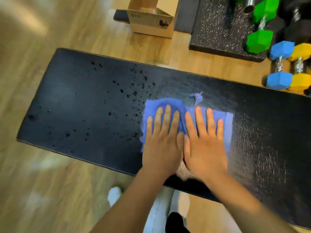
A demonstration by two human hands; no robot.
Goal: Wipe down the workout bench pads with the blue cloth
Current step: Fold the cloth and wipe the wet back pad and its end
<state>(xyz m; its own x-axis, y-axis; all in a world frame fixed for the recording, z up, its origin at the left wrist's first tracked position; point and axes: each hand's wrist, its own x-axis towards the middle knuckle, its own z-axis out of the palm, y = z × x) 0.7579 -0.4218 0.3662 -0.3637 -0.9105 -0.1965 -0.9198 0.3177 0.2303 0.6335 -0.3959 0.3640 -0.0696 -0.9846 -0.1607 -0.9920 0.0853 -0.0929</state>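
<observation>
Left hand [161, 142] and right hand [203, 143] lie side by side, each grip open, palms flat pressing the blue cloth [161, 106] onto the droplet-speckled worktop [84, 101].

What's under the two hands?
The blue cloth lies flat under the left hand and right hand, spread on the black bench pad. Whether droplets sit beneath the cloth cannot be seen; it covers that patch.

Blue cloth [168, 105], black droplet-speckled bench pad [84, 101]
</observation>
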